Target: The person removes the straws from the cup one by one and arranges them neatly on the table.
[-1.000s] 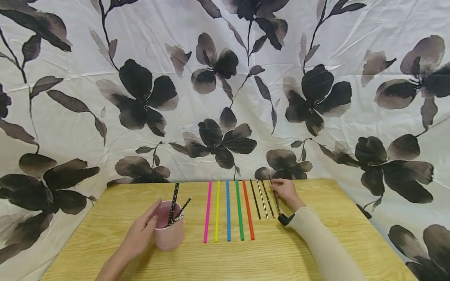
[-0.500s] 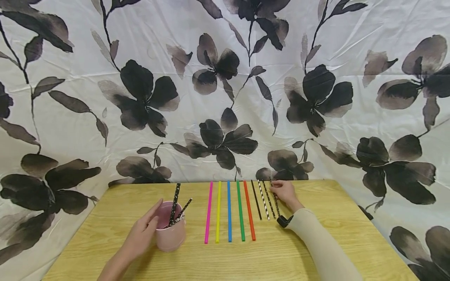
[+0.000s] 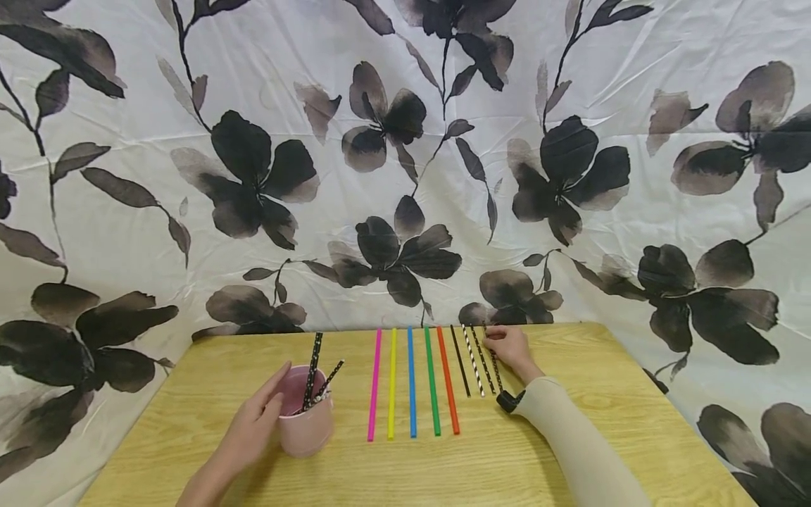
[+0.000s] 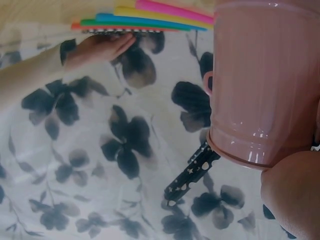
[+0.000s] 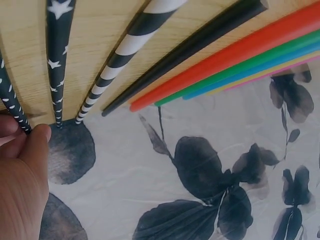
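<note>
My left hand [image 3: 250,422] holds the side of a pink cup [image 3: 307,433] standing at the left of the table. Black straws with white marks lean in it, a thick one [image 3: 313,370] and a shorter one [image 3: 330,376]. In the left wrist view a small handle [image 4: 207,83] juts from the cup. At the far right end of a row of straws, my right hand [image 3: 512,351] pinches the top of a black straw with white spots [image 5: 11,95]. Beside it lie a star-patterned straw [image 5: 54,65], a striped straw [image 5: 117,55] and a plain black straw [image 5: 185,52].
Left of the black straws lie a red straw [image 3: 448,380], a green straw [image 3: 432,380], a blue straw [image 3: 412,380], a yellow straw [image 3: 392,380] and a pink straw [image 3: 375,380]. A floral cloth [image 3: 405,183] hangs behind the wooden table [image 3: 405,472].
My right hand and the spotted straw have shifted slightly toward the row, narrowing the gap to the star-patterned straw. The left hand and the cup have stayed in place.
</note>
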Demonstrator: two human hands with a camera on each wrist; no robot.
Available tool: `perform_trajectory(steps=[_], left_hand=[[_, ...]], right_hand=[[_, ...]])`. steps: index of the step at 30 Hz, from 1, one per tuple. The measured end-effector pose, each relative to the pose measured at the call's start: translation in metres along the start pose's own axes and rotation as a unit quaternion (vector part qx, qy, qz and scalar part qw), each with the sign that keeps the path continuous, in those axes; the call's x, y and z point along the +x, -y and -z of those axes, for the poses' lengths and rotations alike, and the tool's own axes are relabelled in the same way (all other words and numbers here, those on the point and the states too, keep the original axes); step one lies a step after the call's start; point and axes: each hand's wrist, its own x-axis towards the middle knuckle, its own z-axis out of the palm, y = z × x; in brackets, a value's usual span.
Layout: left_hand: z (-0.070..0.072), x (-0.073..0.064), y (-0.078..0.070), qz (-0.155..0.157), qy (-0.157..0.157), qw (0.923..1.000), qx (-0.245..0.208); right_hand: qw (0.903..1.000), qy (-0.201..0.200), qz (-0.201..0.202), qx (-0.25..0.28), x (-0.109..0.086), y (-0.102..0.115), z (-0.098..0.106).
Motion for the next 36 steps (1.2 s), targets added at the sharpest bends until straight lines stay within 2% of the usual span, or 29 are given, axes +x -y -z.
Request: perform_trajectory(steps=[11,23,36], left_hand=[[0.0022,0.0024,-0.0001,-0.013,-0.002,0.9999,0.005],[0.0016,-0.0006,-0.0006,0.000,-0.001,1.0000,0.006],[0.0012,0.0016,-0.0003,-0.006,0.004,1.0000,-0.003]], right_hand=[[1.0000,-0.004,-0.003,-0.008,0.0012,-0.0030,-0.0008],[1.0000,0.003,-0.002,-0.007,-0.0003,-0.0022,-0.0005],[0.9998,0.014,0.014,-0.002,-0.0005,-0.0017,0.0020]])
